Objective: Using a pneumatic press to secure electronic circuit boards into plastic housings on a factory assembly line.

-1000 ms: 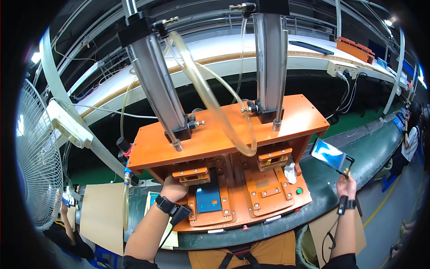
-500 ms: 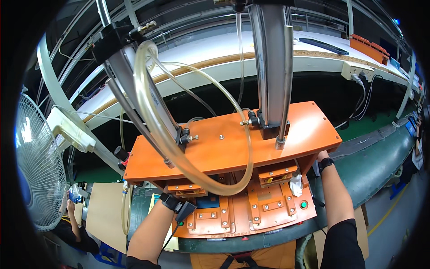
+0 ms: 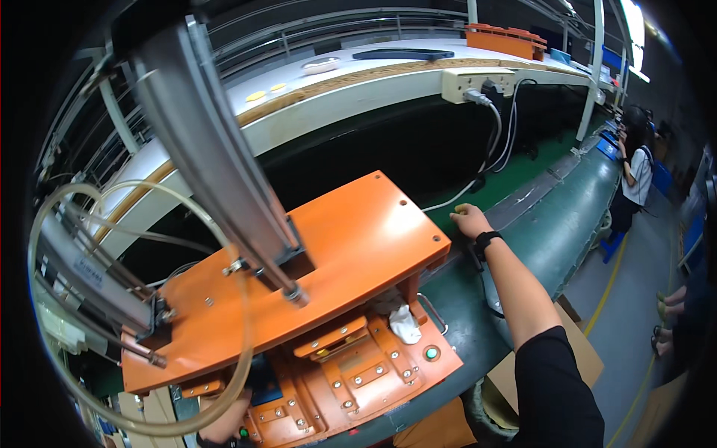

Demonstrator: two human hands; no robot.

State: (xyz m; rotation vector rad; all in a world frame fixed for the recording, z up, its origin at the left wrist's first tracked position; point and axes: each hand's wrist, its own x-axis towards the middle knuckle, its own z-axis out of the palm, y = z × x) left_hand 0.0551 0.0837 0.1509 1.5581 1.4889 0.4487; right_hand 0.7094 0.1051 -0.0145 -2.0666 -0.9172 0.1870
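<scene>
Since the flat blue panel (image 3: 266, 391) looks placed at the orange metal press's (image 3: 366, 224) left side, your left hand (image 3: 228, 420) is near; right hand (image 3: 470, 222) half-curled beyond; can't tell grips, remaining work.

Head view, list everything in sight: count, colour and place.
Press: one, orange, left of centre
Cylinders: two, silver, on press
Hoses: at least two, clear, left
Buttons: two, green, press base
Cloth: one, white, press's right
Panel: one, blue, press's left
Shelf: one, white, behind
Small pieces: two, yellow, on shelf
Rack: one, orange, on shelf
Socket strip: one, cream, shelf edge
Bench: one, green, under press
Cardboard: at least one, brown, lower right
Co-worker: at least one, white top, far right
Left hand: one, bare, lower left, mostly hidden
Right hand: one, bare, beyond press's right end
</scene>
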